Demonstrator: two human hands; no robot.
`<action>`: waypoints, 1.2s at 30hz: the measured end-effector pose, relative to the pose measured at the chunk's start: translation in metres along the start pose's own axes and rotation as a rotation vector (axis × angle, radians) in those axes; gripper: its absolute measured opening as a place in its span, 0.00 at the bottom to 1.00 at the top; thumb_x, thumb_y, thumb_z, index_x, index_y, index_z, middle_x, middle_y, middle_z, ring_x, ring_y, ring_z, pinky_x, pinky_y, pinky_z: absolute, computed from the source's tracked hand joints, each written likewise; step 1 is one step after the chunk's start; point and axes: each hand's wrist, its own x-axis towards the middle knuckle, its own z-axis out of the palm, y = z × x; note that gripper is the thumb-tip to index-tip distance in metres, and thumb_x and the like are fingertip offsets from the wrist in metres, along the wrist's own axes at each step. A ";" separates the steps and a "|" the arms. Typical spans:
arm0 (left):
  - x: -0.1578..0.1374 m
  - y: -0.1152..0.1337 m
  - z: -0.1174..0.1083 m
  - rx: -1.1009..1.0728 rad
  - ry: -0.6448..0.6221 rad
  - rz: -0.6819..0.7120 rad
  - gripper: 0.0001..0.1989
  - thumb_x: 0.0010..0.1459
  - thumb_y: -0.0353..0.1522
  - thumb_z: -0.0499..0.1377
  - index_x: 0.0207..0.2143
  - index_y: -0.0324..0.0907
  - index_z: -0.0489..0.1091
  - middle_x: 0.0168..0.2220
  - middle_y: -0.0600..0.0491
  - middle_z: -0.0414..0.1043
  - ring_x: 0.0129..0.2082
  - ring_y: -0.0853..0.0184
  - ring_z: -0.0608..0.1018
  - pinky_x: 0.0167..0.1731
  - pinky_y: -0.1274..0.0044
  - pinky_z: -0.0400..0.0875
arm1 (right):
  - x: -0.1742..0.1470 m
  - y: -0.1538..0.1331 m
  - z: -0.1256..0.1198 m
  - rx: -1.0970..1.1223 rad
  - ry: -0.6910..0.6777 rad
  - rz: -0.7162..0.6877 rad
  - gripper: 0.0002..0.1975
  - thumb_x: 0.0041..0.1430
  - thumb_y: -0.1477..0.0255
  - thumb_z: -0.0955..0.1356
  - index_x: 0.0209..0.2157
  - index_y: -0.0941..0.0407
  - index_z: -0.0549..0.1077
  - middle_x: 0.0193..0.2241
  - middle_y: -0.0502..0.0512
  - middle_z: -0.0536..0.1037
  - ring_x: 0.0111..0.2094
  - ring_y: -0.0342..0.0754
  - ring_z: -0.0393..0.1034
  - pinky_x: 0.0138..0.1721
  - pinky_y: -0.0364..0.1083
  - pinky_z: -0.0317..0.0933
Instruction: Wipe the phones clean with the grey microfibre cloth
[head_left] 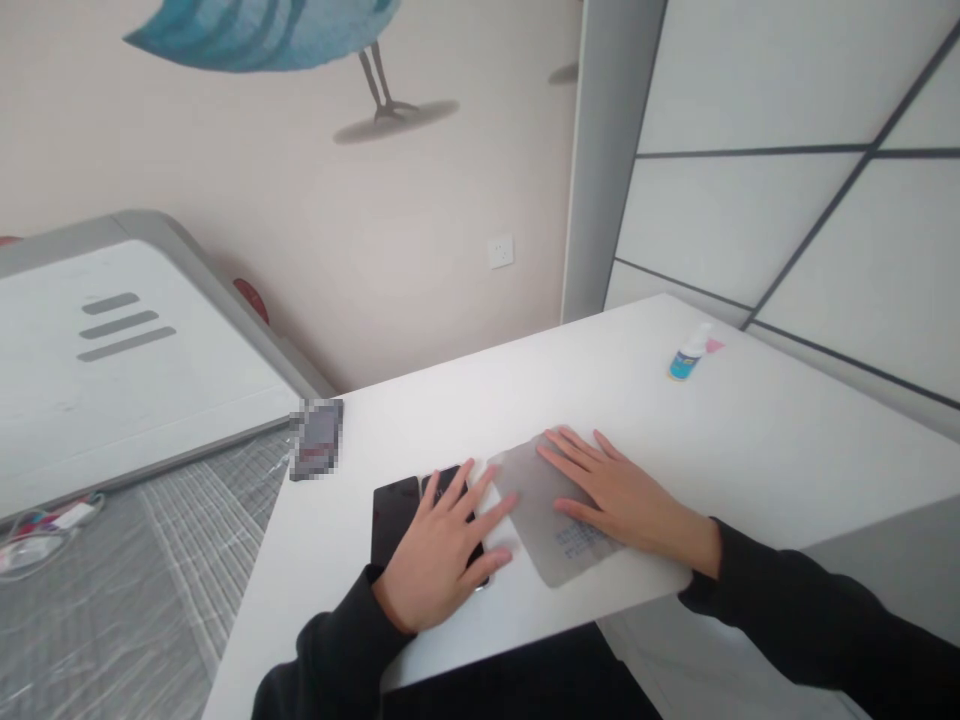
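My left hand (pixel 444 555) lies with fingers spread over two flat dark things on the white table (pixel 360 430). The nearer-left one, a black phone-like slab (pixel 393 510), shows beside the hand. Most of the second dark slab (pixel 431 483) is covered by my fingers. To the right, my right hand (pixel 611 492) rests flat, fingers apart, on a thin grey sheet or pouch (pixel 534 510) with rounded corners. Small dark print shows near its lower edge, partly under the hand. Whether it is a single sheet or a bag I cannot tell.
A small white bottle with a blue label (pixel 682 362) stands toward the table's right, beside something pink (pixel 714 346). A blurred-out dark item (pixel 318 440) is at the left corner. Left of the table are a white headboard (pixel 127 400) and a plastic-covered mattress (pixel 135 590).
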 end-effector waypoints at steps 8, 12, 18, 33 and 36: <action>0.013 -0.017 0.008 0.003 0.063 0.224 0.26 0.70 0.47 0.54 0.68 0.60 0.60 0.71 0.52 0.59 0.71 0.51 0.63 0.68 0.50 0.54 | -0.003 0.013 -0.036 0.197 0.460 0.218 0.24 0.70 0.51 0.62 0.58 0.49 0.73 0.66 0.61 0.70 0.68 0.59 0.61 0.69 0.63 0.51; 0.008 -0.029 0.009 -0.004 0.072 0.260 0.26 0.71 0.45 0.54 0.69 0.60 0.59 0.72 0.51 0.57 0.72 0.49 0.60 0.67 0.48 0.55 | -0.009 0.055 -0.074 0.228 0.882 0.410 0.21 0.69 0.57 0.62 0.59 0.50 0.65 0.66 0.64 0.63 0.69 0.59 0.54 0.66 0.63 0.52; 0.006 -0.029 0.005 -0.073 0.064 0.286 0.23 0.71 0.44 0.54 0.66 0.57 0.65 0.71 0.49 0.59 0.71 0.48 0.60 0.67 0.46 0.54 | 0.016 0.116 -0.099 0.503 0.994 0.583 0.34 0.51 0.57 0.71 0.57 0.50 0.59 0.58 0.65 0.67 0.58 0.60 0.65 0.61 0.64 0.57; 0.001 -0.052 0.018 -0.134 0.127 0.147 0.21 0.72 0.39 0.54 0.64 0.53 0.68 0.71 0.47 0.59 0.71 0.48 0.61 0.67 0.45 0.53 | 0.020 -0.032 -0.066 1.371 0.274 0.448 0.22 0.62 0.53 0.63 0.55 0.45 0.68 0.26 0.42 0.54 0.17 0.38 0.30 0.13 0.39 0.33; 0.000 -0.051 0.018 -0.120 0.155 0.143 0.21 0.72 0.38 0.54 0.64 0.51 0.68 0.72 0.46 0.57 0.72 0.48 0.60 0.66 0.44 0.54 | 0.016 -0.034 -0.059 1.438 0.215 0.410 0.26 0.65 0.51 0.62 0.62 0.41 0.63 0.25 0.40 0.52 0.16 0.37 0.29 0.11 0.38 0.32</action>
